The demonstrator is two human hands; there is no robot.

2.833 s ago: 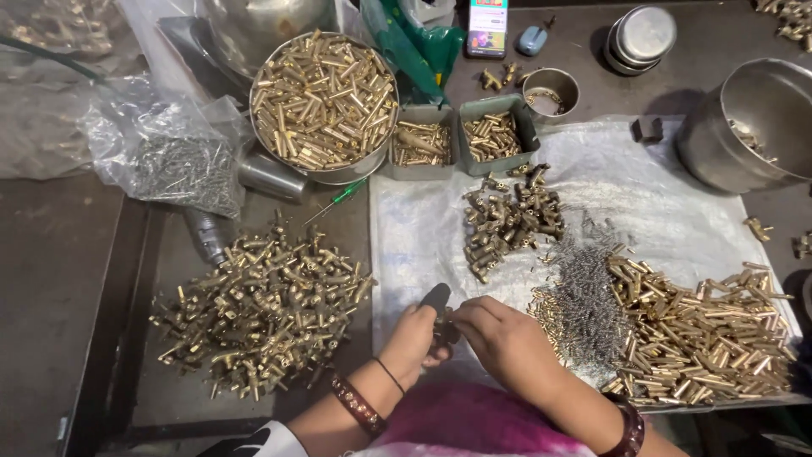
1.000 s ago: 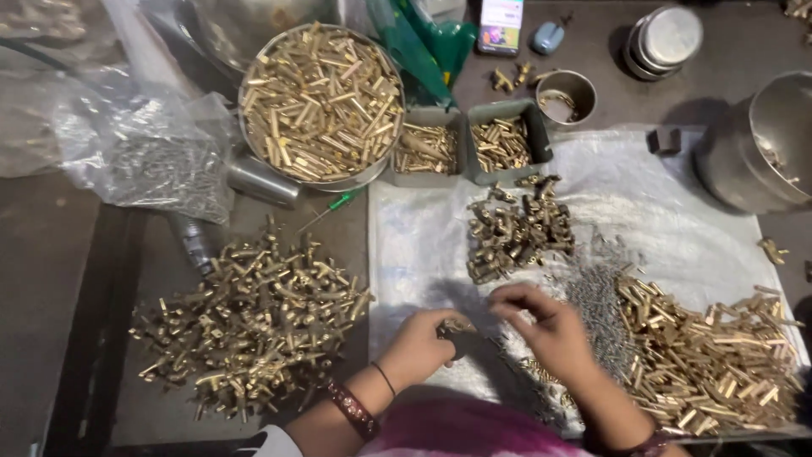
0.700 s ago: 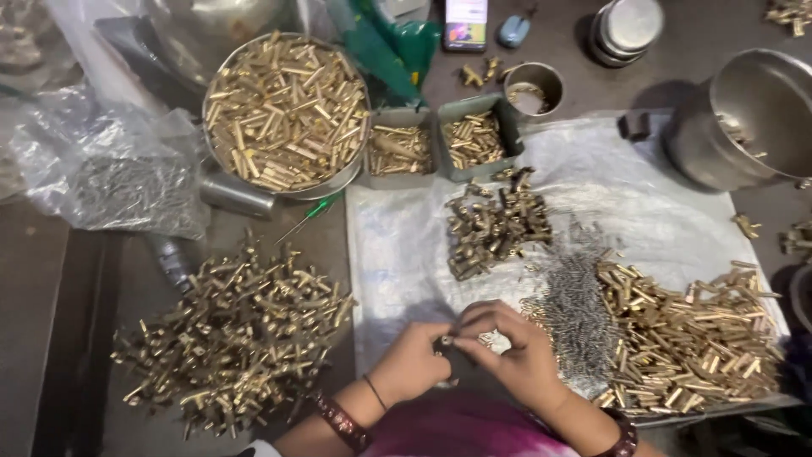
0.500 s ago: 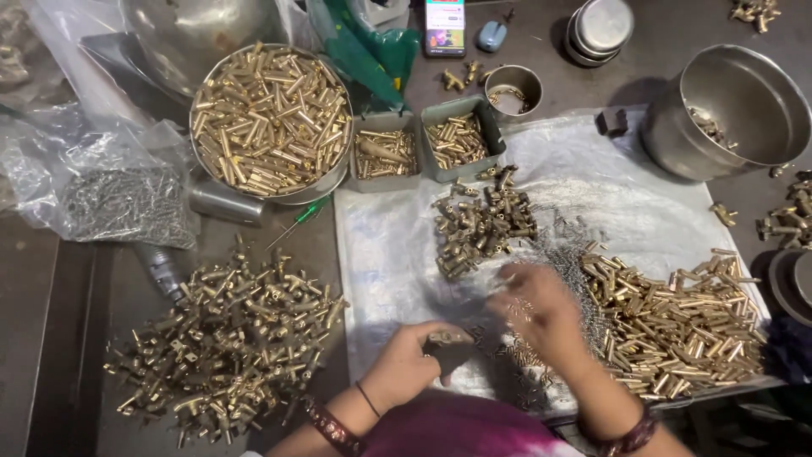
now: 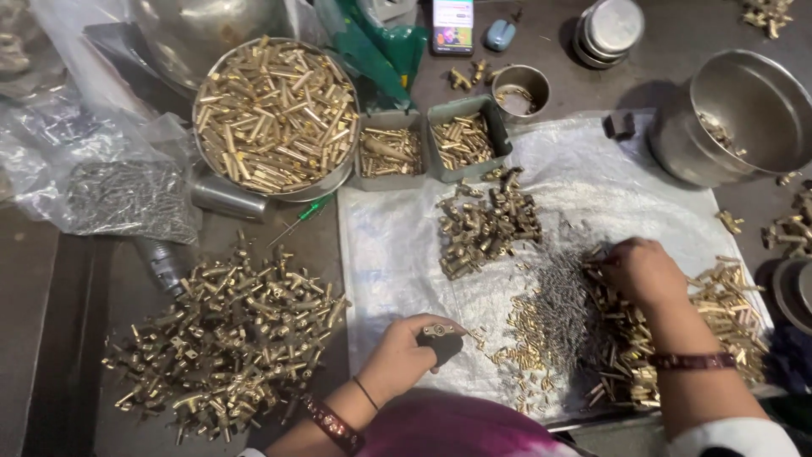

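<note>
Brass fitting (image 5: pixel 437 330) half-hidden in left hand (image 5: pixel 406 355) fingertips.

Left hand (image 5: pixel 404 351) pinches a small brass fitting (image 5: pixel 437 330) over the white plastic sheet (image 5: pixel 397 245), while the right hand (image 5: pixel 643 272) digs into the heap of brass tubes (image 5: pixel 719 292) right next to a grey pile of thin pins (image 5: pixel 565 296). Big mound of assembled brass parts (image 5: pixel 224 334) sits on the table (image 5: pixel 152 254) off to the left.
</note>
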